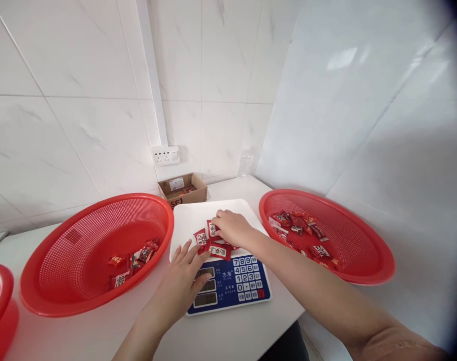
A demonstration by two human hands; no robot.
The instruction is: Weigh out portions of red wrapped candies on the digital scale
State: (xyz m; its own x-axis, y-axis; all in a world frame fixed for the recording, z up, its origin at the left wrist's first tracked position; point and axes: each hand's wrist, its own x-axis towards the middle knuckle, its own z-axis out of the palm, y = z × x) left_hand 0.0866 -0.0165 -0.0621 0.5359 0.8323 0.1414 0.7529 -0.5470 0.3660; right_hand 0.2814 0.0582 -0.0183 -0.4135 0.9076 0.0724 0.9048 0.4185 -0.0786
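Several small red-and-white snack packets [218,250] lie in a loose pile on the white pan [187,213] of a digital scale. My right hand [232,228] reaches over the pile, its curled fingers closed on a snack packet [212,228] at the back. On the near left side, my left hand [185,276] is spread with its fingertips beside the packets, and it holds nothing. Its thumb lies over the displays of the blue keypad panel [228,286]. Part of the pile is hidden beneath my right hand.
A red mesh basket [74,240] with several packets stands at left, and another red basket [375,258] with packets at right. Behind the scale are a cardboard box [193,186] and a clear plastic bottle [245,164]. A third red basket [3,281] shows at the left edge.
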